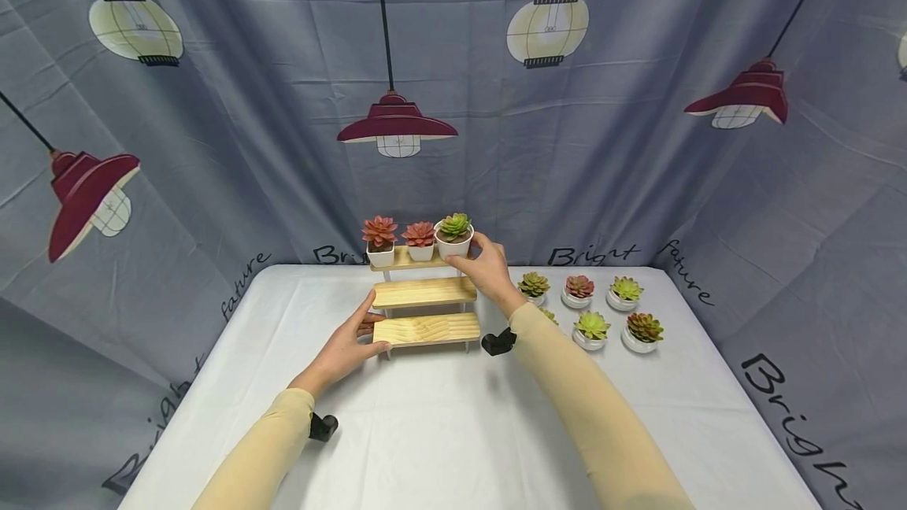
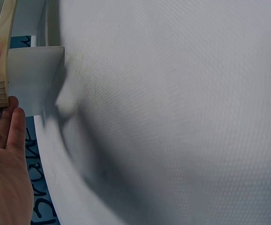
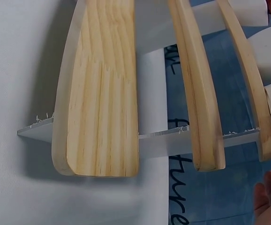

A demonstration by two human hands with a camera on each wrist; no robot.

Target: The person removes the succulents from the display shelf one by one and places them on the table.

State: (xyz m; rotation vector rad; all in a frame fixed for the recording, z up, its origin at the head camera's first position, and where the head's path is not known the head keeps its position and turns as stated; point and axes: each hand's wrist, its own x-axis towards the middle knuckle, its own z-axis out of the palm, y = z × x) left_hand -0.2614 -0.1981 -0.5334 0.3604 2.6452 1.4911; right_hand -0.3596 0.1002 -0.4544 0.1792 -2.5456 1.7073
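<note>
Three-tier wooden stand (image 1: pixel 425 292), gripped by the left hand (image 1: pixel 346 349); green potted succulent (image 1: pixel 454 234), pinched at the top tier (image 1: pixel 404 260) by the right hand (image 1: pixel 489 269).

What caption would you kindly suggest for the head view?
Right hand holds a green succulent at the top shelf, left hand the stand.

Grey-blue bkgd curtain (image 1: pixel 496 179) w/ printed red lamps (image 1: pixel 397 120), pale lanterns (image 1: pixel 548 26), blk "Bright" lettering (image 1: pixel 594 256); wht tbl (image 1: pixel 425 431) in front.

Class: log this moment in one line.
right hand: holds potted green succulent at top tier, right end | left hand: holds three-tier stand, left side | same tier: red succulents | table: more potted succulents
</note>
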